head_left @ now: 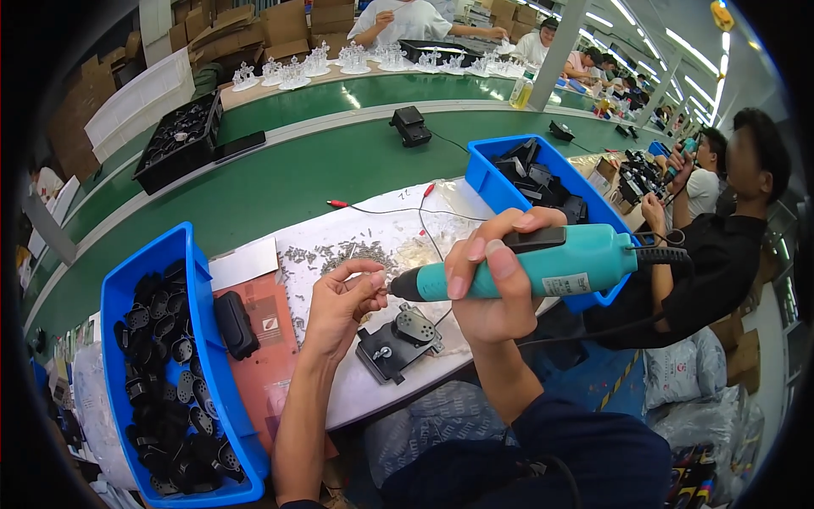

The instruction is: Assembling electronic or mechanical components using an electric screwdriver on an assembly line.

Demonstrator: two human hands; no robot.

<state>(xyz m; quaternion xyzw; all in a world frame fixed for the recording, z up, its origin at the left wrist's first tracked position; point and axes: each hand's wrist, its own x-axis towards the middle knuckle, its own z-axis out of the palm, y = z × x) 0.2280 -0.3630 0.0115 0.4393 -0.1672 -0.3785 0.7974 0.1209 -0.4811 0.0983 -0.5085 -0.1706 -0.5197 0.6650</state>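
My right hand (495, 310) grips a teal electric screwdriver (555, 270) held level above the work surface, its black nose pointing left. At that tip, the thumb and fingers of my left hand (342, 307) are pinched together; whatever they hold is too small to make out. Below the tool, a black plastic housing (381, 355) lies on the white work sheet (326, 399). A dark grey oval piece with holes (415, 324) sits on its right side, and a small metallic part shows on its top. Many small screws (356, 252) are scattered behind my hands.
A blue bin (193, 254) of black round parts stands left, another blue bin (476, 161) of black parts at right. A black case (236, 325) lies beside the left bin. Red-clipped wires (373, 210) cross the sheet. A person in black (721, 246) works at right.
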